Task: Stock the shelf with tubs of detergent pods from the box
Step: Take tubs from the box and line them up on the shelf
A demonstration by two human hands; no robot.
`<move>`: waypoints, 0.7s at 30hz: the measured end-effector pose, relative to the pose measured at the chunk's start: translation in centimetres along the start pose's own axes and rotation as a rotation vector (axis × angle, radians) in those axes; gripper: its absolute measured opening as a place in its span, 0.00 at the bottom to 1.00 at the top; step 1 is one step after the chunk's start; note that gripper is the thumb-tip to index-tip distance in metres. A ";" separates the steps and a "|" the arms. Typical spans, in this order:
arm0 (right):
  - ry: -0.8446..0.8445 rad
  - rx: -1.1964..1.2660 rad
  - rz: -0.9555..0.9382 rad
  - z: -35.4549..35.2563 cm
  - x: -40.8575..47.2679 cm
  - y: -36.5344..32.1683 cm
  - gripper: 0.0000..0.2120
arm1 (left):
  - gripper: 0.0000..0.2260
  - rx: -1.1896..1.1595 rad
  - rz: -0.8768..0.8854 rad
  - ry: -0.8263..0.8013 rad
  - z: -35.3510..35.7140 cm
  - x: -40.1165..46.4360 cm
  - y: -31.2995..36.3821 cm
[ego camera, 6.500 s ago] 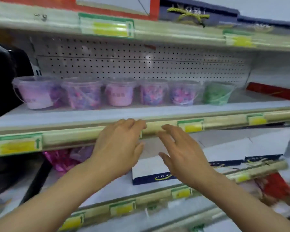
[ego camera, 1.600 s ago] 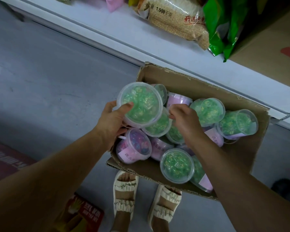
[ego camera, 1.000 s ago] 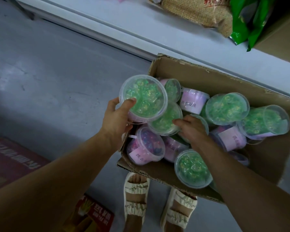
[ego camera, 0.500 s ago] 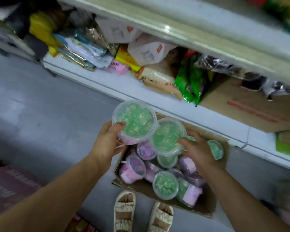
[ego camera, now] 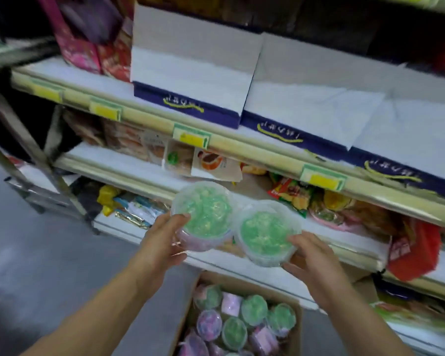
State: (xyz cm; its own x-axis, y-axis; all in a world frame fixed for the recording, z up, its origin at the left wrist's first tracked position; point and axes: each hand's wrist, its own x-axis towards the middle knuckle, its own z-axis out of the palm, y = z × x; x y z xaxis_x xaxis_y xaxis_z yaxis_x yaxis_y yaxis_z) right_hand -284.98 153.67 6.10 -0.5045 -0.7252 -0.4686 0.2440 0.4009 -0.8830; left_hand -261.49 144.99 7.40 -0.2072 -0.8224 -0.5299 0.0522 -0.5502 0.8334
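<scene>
**Obs 1:** Both tubs have come up out of the cardboard box [ego camera: 238, 317] since half a second back, and the view has swung from the floor to the shelf fronts. Left hand [ego camera: 162, 242] holds the left green tub [ego camera: 203, 214]; right hand [ego camera: 311, 255] holds the right green tub [ego camera: 266, 233]. Tubs almost touch, rim to rim, between the two sets of fingers.

**Obs 2:** Finger state?

**Obs 1:** Left: thumb hooked over the lid edge, other fingers curled under the base. Right: thumb on the lid rim, fingers wrapped round the side wall and beneath. Both spread wide to span a tub, neither slack.

**Obs 2:** Handling?

**Obs 1:** My read: thin clear plastic, light, filled with soft pods. Walls would flex under a hard squeeze, and the snap lid could pop. Smooth sides, likely slippery. Best held as now, thumb on rim, fingertips under the base, not by the lid alone.

**Obs 2:** Arm pose?

**Obs 1:** Both forearms reach forward and up from the lower edge of view, converging, wrists roughly level. Box sits on the floor below the fingers, many tubs left inside, green and purple. Beyond the fingertips: shelf edges with yellow price tags [ego camera: 192, 136], packaged goods, white-and-navy cartons [ego camera: 190, 73] above. Target shelf not in view; frame is blurred.
</scene>
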 end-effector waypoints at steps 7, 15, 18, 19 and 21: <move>0.018 0.227 -0.140 -2.0 -8.4 -12.1 0.11 | 0.07 -0.016 0.149 -0.109 2.1 -6.1 10.4; 0.047 0.379 -0.289 -6.1 -14.7 -22.9 0.12 | 0.09 -0.045 0.246 -0.237 7.8 -10.6 20.0; 0.048 0.412 -0.351 -7.6 -15.5 -25.8 0.09 | 0.14 -0.062 0.232 -0.250 10.7 -11.4 22.9; 0.054 0.424 -0.371 -8.1 -15.3 -26.6 0.09 | 0.16 -0.071 0.230 -0.256 11.7 -11.7 23.7; 0.065 0.417 -0.409 -9.0 -14.8 -28.4 0.07 | 0.16 -0.062 0.254 -0.270 13.9 -12.1 25.4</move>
State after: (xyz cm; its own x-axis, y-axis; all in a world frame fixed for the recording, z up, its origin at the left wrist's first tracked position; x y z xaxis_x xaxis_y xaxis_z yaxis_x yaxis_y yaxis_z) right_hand -291.91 158.03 38.30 -0.6726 -0.7336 -0.0973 0.3179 -0.1677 -0.9332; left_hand -271.22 142.97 37.18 -0.4300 -0.8703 -0.2402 0.1921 -0.3482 0.9175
